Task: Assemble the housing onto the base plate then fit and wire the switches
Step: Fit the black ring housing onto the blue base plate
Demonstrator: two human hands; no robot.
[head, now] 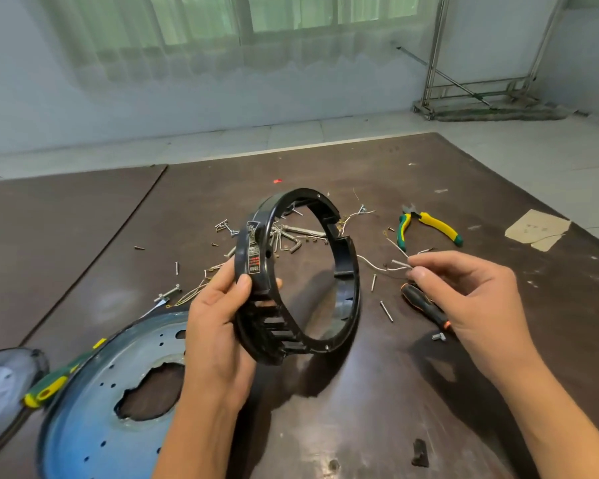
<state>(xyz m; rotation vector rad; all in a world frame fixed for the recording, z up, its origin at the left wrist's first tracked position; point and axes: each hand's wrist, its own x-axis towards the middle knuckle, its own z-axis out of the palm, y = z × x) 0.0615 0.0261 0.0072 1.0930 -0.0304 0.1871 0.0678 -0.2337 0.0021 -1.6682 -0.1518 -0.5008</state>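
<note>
My left hand (222,323) grips a black ring-shaped housing (346,292) by its near left rim and holds it tilted above the table; a label sticker shows on its outer wall. A round blue-grey metal base plate (94,409) with a ragged centre hole lies flat at the lower left. To the right of the housing, my right hand (471,295) pinches a small silver screw (400,263) between thumb and forefinger. A thin white wire (370,264) lies on the table under that hand.
The dark brown table (360,409) carries loose screws, hex keys and wire scraps (291,233) behind the housing. Yellow-green pliers (426,224) lie far right, a black-orange screwdriver (426,307) under my right hand, a yellow-green screwdriver (56,382) at the left, cardboard (536,229) at the right edge.
</note>
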